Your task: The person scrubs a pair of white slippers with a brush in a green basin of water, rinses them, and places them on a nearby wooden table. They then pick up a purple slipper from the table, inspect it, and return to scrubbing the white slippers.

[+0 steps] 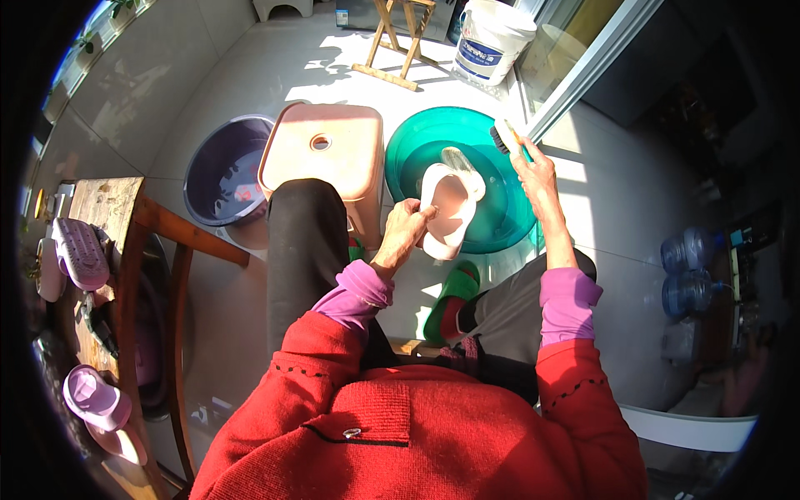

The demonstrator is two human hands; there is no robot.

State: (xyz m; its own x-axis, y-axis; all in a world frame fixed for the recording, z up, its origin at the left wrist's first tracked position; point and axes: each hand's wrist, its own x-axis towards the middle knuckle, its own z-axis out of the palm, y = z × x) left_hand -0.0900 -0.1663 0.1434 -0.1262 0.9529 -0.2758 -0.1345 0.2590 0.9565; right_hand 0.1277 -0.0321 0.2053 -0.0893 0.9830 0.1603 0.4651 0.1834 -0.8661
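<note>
My left hand [404, 231] grips a pale pink slipper [450, 212] by its side, its inner sole turned up. The slipper is held over the near part of a round teal basin [408, 137] with water in it. Behind it another pale slipper [461, 167] shows in the basin, partly hidden. My right hand [536, 171] is closed round a scrubbing brush [505, 137] with a light back and dark bristles, above the basin's right rim. The bristles point left, apart from the slipper.
Left of the basin stand a pink plastic stool [350, 137] and a dark purple basin [200, 179]. A wooden bench [108, 196] at far left bears several purple and pink slippers [83, 254]. Farther off are a folding wooden stool [387, 73] and a white bucket [487, 42]. A glass door frame [575, 83] rises at right.
</note>
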